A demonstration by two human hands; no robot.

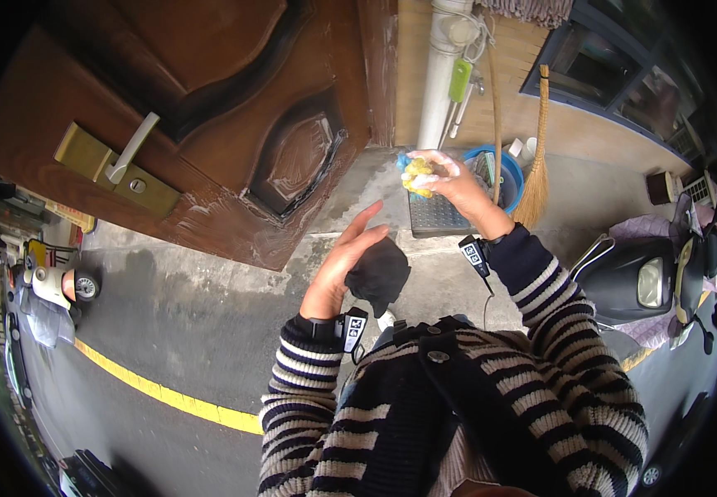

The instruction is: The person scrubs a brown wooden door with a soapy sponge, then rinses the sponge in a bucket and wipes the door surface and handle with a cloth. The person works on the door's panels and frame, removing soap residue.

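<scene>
A yellow sponge [419, 176] with a bit of blue at its side is gripped in my right hand [456, 184], whose fingers are coated with white foam. Fingers stretched out, my left hand [345, 258] hovers to the right of the brown door [234, 108]. A dark, soft-looking black thing [379, 273] shows beside the left palm; whether the hand touches it I cannot tell. Whitish soapy streaks cover the door's lower carved panel [296, 157] and bottom edge. The door stands ajar, with a silver lever handle [132, 149] on a brass-coloured plate [85, 153].
A blue basin [514, 184] sits beyond my right hand, beside a straw broom [534, 186] and a metal-patterned step [433, 217]. A white pipe [437, 91] runs up the wall. A dark scooter [623, 277] is parked at right. A yellow line [168, 393] crosses the road.
</scene>
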